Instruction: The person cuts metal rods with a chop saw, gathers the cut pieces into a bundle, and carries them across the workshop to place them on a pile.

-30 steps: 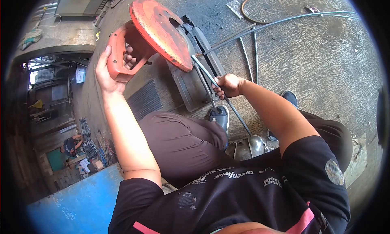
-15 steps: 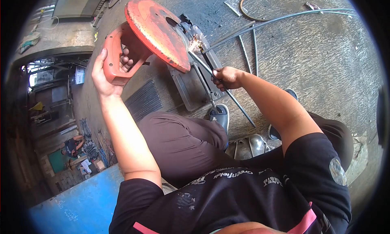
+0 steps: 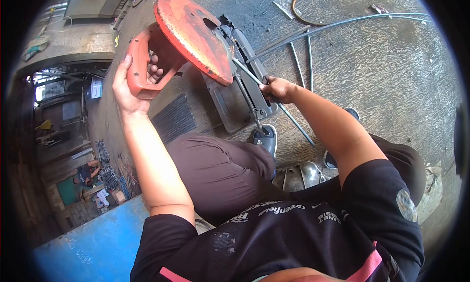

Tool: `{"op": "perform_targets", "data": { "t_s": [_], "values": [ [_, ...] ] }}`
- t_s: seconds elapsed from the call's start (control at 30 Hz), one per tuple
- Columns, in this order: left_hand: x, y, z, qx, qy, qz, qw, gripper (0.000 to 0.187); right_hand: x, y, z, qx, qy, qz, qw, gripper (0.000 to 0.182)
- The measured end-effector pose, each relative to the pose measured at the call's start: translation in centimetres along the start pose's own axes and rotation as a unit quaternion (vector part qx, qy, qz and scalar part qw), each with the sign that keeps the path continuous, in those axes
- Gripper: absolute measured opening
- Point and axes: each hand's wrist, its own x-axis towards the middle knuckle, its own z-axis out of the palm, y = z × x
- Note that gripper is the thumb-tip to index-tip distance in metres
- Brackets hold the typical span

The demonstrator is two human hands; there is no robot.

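Note:
My left hand (image 3: 134, 84) is wrapped round the red loop handle (image 3: 139, 62) of a cut-off saw. The saw's round, scuffed red blade guard (image 3: 193, 37) tilts above its grey metal base (image 3: 225, 103). To the right, my right hand (image 3: 279, 90) is closed round a thin metal rod (image 3: 296, 123). One end of the rod reaches in beside the saw's vise and the lower rim of the guard; the other points toward my feet. A few small sparks (image 3: 234, 49) show near the guard. The cutting disc's contact with the rod is mostly hidden.
A bundle of dark cut rods (image 3: 174, 118) lies left of the saw base. Long metal rods (image 3: 342, 27) stretch right across the floor. A metal casing (image 3: 298, 177) sits between my legs, near a blue surface (image 3: 98, 243). Another person (image 3: 87, 173) is at far left.
The spray of sparks has shrunk to a faint few. The saw, the rod and my right hand appear shifted slightly right in view; both hands keep their hold.

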Motion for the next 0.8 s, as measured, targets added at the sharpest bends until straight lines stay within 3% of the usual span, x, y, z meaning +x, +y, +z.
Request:
{"op": "perform_targets", "data": {
  "t_s": [0.33,0.5,0.73,0.8],
  "values": [
    [0.0,0.0,0.0,0.003,-0.003,0.004,1.0,0.049,-0.6,-0.3,0.5,-0.059,0.049,-0.021,0.997,0.032],
    [0.0,0.0,0.1,-0.002,0.003,0.0,1.0,0.049,-0.3,-0.3,0.9,-0.116,0.131,-0.055,0.983,0.034],
    [-0.1,0.0,0.3,-0.001,0.006,0.004,1.0,0.049,-1.3,-1.0,1.0,-0.118,0.112,-0.027,0.986,0.02],
    [-0.1,0.0,0.3,0.001,0.007,0.005,1.0,0.049,-1.7,-1.3,0.7,-0.077,0.045,-0.02,0.996,0.02]
  ]
}}
